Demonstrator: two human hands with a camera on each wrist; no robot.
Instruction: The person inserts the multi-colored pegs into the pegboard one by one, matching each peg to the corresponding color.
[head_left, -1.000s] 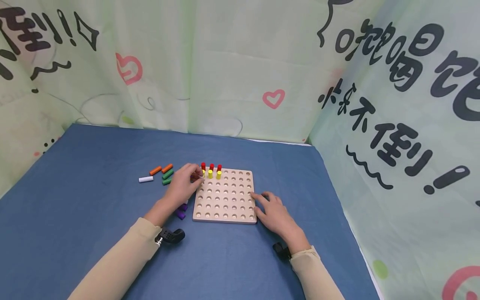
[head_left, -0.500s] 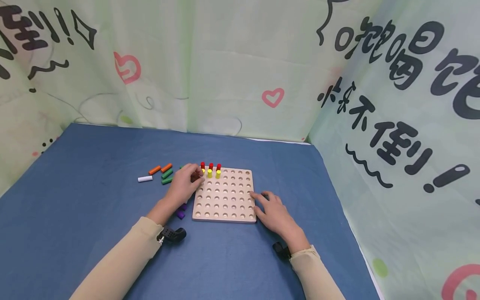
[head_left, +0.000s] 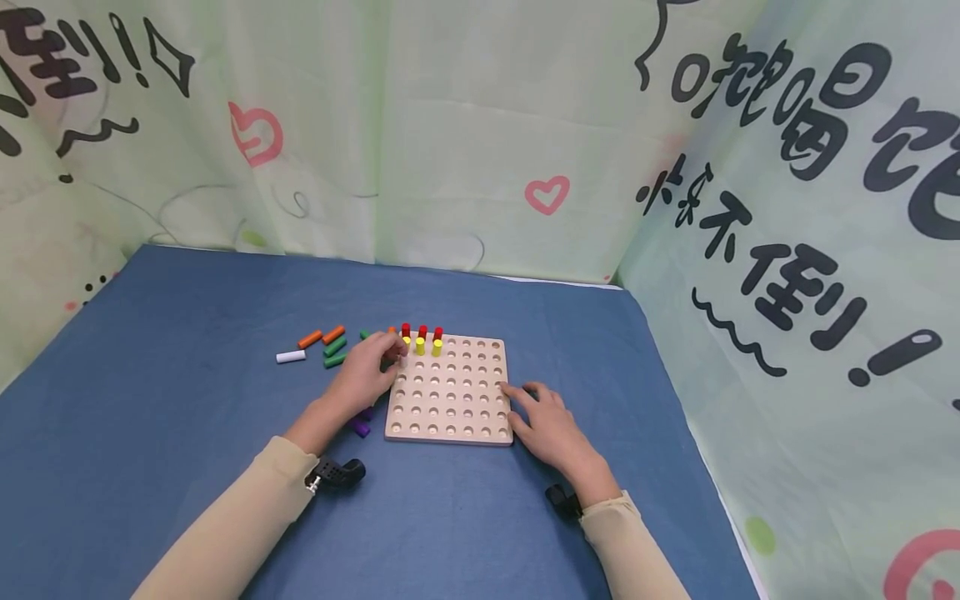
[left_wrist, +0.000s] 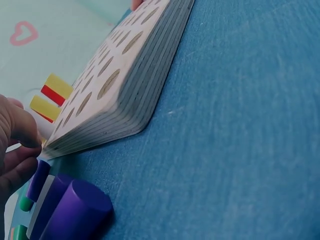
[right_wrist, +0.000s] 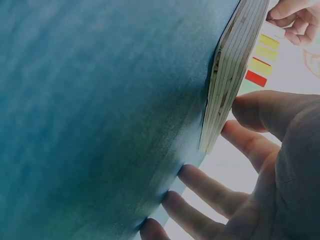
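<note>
A wooden pegboard (head_left: 457, 435) with rows of round holes lies flat on the table. At its far left corner stand three red pegs (head_left: 438, 333), with three yellow pegs (head_left: 420, 347) in the row before them. My left hand (head_left: 363, 371) is over the board's left edge and pinches a white peg (right_wrist: 274, 30) just in front of the leftmost yellow one; the fingers partly hide it. My right hand (head_left: 553, 427) rests at the board's right edge, fingers spread. Its thumb and index finger touch the board; the other fingertips rest on the cloth.
Left of the board lie loose pegs: orange (head_left: 310, 340), green (head_left: 334, 361), white (head_left: 290, 357) and purple (left_wrist: 75, 210). Some are partly hidden behind my left hand. A blue cloth (head_left: 187, 375) covers the table, and a printed curtain (head_left: 450, 125) hangs behind it.
My left hand has drawn slightly left and lower at the board's edge, uncovering an orange peg and part of a green one behind it. My right hand stays where it was.
</note>
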